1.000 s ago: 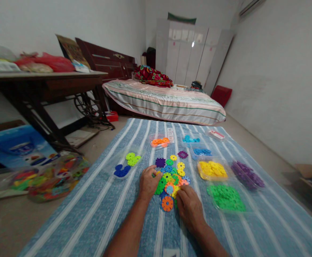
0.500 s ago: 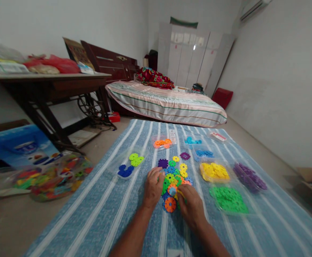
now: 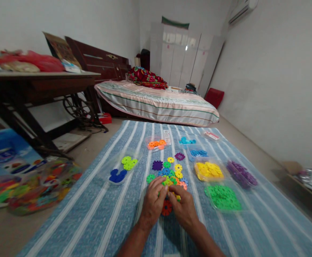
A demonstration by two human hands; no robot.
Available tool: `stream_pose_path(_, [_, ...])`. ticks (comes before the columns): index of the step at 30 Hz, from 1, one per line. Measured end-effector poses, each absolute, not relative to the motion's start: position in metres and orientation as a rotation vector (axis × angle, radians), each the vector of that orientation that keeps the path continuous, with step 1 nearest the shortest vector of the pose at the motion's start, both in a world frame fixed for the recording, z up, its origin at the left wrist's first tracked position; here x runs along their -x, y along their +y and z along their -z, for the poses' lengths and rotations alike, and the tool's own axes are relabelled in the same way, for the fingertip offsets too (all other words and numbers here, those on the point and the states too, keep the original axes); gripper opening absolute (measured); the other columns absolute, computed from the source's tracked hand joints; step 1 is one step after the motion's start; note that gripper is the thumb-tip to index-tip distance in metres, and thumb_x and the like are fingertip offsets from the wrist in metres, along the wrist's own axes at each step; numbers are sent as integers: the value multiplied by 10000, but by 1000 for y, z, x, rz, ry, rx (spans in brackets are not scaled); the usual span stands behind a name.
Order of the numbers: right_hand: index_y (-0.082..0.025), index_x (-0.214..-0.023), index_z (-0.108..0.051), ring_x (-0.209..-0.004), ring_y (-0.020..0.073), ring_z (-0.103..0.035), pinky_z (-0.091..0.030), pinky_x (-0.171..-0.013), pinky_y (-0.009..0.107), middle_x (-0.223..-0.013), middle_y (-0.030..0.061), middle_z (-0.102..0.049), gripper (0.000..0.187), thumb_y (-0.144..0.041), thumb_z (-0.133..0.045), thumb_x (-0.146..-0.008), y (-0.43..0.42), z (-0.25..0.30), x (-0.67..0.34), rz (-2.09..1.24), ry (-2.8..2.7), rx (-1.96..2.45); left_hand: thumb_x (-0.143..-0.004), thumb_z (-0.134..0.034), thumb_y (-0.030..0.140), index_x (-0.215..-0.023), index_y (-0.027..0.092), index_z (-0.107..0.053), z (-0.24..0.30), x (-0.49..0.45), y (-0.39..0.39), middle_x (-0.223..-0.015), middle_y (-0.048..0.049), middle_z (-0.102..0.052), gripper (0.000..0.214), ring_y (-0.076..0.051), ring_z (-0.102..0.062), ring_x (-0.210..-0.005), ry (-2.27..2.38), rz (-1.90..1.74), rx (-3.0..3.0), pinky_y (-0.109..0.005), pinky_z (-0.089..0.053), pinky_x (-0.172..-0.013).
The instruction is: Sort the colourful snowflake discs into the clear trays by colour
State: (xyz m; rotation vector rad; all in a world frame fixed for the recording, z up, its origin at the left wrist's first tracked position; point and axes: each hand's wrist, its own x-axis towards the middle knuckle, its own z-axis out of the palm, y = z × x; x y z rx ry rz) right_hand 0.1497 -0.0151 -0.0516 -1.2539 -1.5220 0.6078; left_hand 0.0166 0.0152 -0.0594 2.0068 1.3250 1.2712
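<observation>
A loose pile of coloured snowflake-shaped plastic discs (image 3: 170,172) lies on the blue striped mat (image 3: 113,214). My left hand (image 3: 154,201) and my right hand (image 3: 182,208) are drawn together at the near edge of the pile, fingers curled over several discs. An orange-red disc (image 3: 167,208) shows between and just below the two hands. What each hand grips beyond that is hidden by the fingers.
Clear trays hold sorted discs: yellow (image 3: 208,170), green (image 3: 222,197), purple (image 3: 240,174), blue (image 3: 198,153), orange (image 3: 156,144), and lime with dark blue (image 3: 121,169). A bag of mixed pieces (image 3: 38,184) lies left. A dark table (image 3: 38,80) and a bed (image 3: 156,100) stand behind.
Both hands have pulled back from the pile toward me and closed together over discs; the orange disc now sits between them. The camera view has shifted slightly right.
</observation>
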Motion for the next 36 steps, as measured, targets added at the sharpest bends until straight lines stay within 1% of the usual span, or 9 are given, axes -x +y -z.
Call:
stream_pose_path(4, [-179, -734, -665, -664, 148, -613, -484, -647, 244, -686, -6, -662, 197, -292, -547, -844, -16, 45, -153, -763, -1453, 1279, -907, -439, 296, -748, 224, -675, 57, -22, 11, -1137, -54, -686, 294, -204, -568, -1159, 1280, -1271, -2040, -403, -449, -1045])
stream_pose_path(7, [-183, -722, -655, -661, 153, -611, -481, -635, 247, -683, -2, -659, 219, -315, -530, -846, -12, 35, -167, -708, -1486, 1287, -903, -446, 309, -790, 223, -676, 57, -21, 12, -1130, -56, -687, 270, -210, -567, -1159, 1321, -1308, -2038, -410, -440, -1050])
stream_pose_path(9, [-192, -759, -666, -707, 171, -626, -484, -658, 265, -732, 20, -677, 227, -331, -510, -848, -6, 27, -187, -512, -1519, 1344, -890, -465, 315, -845, 220, -675, 60, -16, 16, -1107, -61, -691, 235, -215, -583, -1130, 1407, -1366, -2010, -413, -443, -1043])
stream_pose_path(14, [-150, -828, -678, -781, 255, -631, -479, -739, 382, -829, 132, -696, 335, -409, -465, -842, 17, 12, -252, 281, -1380, 1618, -836, -498, 272, -869, 204, -662, 78, 1, 34, -1046, -86, -696, 181, -231, -622, -1044, 1709, -1476, -1915, -407, -486, -981])
stream_pose_path(16, [-139, -872, -680, -808, 266, -632, -479, -752, 394, -867, 149, -698, 360, -419, -452, -858, 19, 15, -262, 383, -1390, 1645, -809, -502, 245, -883, 194, -661, 86, 5, 39, -1032, -95, -696, 182, -243, -624, -1035, 1806, -1445, -1906, -419, -493, -967])
stream_pose_path(22, [-183, -897, -665, -829, 206, -628, -486, -764, 314, -873, 82, -687, 239, -297, -455, -889, 3, 49, -217, -3, -1772, 1555, -790, -479, 196, -980, 180, -649, 99, 2, 40, -1074, -94, -688, 255, -242, -620, -1050, 1848, -1349, -2029, -441, -501, -960])
stream_pose_path(25, [-186, -909, -670, -868, 198, -604, -473, -786, 296, -890, 74, -658, 225, -222, -449, -884, 1, 60, -195, -118, -1906, 1580, -789, -500, 200, -1008, 169, -646, 101, -1, 38, -1089, -109, -686, 265, -253, -619, -1061, 1830, -1314, -2110, -455, -506, -956])
stream_pose_path(32, [-175, -973, -698, -985, 233, -544, -432, -879, 330, -992, 101, -612, 230, -180, -503, -852, 22, 64, -176, -64, -2025, 1628, -788, -543, 215, -1004, 171, -642, 99, -2, 37, -1078, -110, -691, 242, -255, -629, -1041, 1818, -1295, -2212, -450, -522, -937])
stream_pose_path(36, [-202, -984, -709, -983, 233, -538, -424, -877, 327, -997, 96, -608, 215, -188, -542, -849, 30, 62, -169, -80, -2090, 1692, -782, -543, 194, -1022, 169, -635, 99, -2, 36, -1069, -107, -692, 257, -249, -631, -1037, 1804, -1311, -2215, -441, -527, -934])
